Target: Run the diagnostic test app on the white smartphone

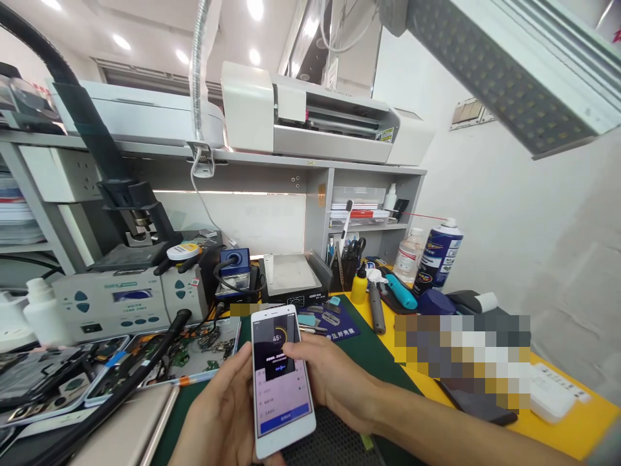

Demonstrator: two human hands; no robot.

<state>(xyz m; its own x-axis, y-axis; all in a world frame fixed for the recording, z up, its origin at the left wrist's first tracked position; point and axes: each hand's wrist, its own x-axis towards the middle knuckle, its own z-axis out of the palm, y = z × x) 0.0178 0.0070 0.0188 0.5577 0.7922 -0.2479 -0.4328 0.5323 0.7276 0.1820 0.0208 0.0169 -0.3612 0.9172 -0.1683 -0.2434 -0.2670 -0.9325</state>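
Observation:
A white smartphone [280, 382] is upright low in the middle of the head view, its screen lit with a ring gauge and a blue button. My left hand [220, 417] cups it from the left and below, fingers wrapped round its edge. From the right, my right hand [334, 382] holds its other side, thumb resting on the screen's middle. Both hands hover over a dark green mat [373, 356] on the yellow bench.
A grey soldering station [116, 304] and trays of phone parts [194, 353] lie left. Behind are a hot plate [291, 278], a tool holder, a yellow bottle [359, 285], a blue spray can [439, 255] and a white machine on the shelf. A lamp panel [509, 71] hangs top right.

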